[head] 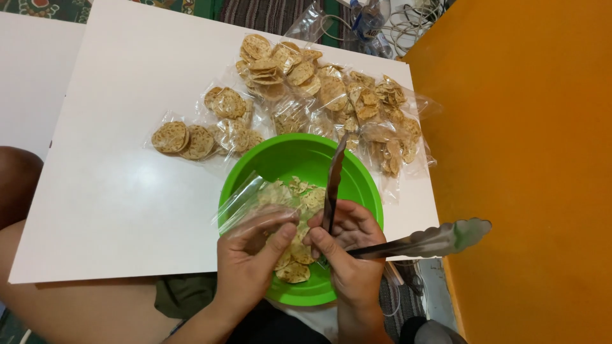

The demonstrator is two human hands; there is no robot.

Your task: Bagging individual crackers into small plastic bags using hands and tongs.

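Lower centre of frame: left hand [252, 258] is gripping a clear plastic bag [255, 205] over the green bowl [366, 185]; right hand [347, 248] is clasping metal tongs [421, 242]; bagged crackers [331, 95] are lying above.

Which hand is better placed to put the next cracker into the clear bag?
Probably the right hand: it holds the metal tongs over the green bowl of crackers, while the left hand holds the clear bag.

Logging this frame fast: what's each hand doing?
Left hand: closed on a clear plastic bag.
Right hand: closed on metal tongs.
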